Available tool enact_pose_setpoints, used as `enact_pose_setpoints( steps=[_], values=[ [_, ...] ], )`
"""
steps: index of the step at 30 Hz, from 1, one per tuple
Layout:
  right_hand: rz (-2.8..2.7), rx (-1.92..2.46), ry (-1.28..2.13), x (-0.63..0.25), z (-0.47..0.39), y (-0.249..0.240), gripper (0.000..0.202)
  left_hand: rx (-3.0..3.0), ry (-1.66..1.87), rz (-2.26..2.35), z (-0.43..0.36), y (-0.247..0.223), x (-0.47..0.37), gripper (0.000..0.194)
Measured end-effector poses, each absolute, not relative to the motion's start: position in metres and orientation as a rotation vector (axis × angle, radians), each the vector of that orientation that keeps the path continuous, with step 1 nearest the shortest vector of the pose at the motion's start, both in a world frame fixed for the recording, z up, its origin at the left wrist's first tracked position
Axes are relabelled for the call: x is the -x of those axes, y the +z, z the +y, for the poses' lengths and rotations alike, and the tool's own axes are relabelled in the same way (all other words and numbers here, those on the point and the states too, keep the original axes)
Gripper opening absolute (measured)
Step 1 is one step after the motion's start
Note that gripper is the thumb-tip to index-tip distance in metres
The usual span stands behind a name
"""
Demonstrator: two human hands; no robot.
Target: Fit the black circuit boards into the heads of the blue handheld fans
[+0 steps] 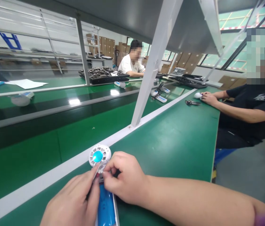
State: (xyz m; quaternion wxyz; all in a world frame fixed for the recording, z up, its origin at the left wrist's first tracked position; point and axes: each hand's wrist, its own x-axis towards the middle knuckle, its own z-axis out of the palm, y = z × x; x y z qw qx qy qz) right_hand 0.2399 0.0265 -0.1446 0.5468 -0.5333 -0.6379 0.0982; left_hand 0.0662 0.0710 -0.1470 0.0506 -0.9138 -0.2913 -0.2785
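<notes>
A small handheld fan lies on the green bench in front of me, with a round white grille head (99,155) bearing a blue centre cap and a blue-and-white handle (106,207). My left hand (72,204) grips the handle and pinches a thin metal tool whose tip points at the neck below the head. My right hand (124,179) has its fingertips closed on the neck of the fan, just under the grille.
A white slanted post (151,69) rises from the bench's white strip. A dark conveyor belt (52,116) runs to the left with fans on it. A person in black (252,106) sits at right with hands on a white part (198,95). Another person in white (132,64) sits behind a black tray (104,74).
</notes>
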Motion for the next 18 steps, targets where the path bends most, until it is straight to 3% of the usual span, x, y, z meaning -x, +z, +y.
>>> enact_pose_setpoints(
  steps=[18],
  values=[
    [-1.645,1.213,0.112,-0.2457,0.0245,-0.1452,0.012,2.766,-0.980,-0.834,0.0724,-0.1462,-0.0728,0.031]
  ],
)
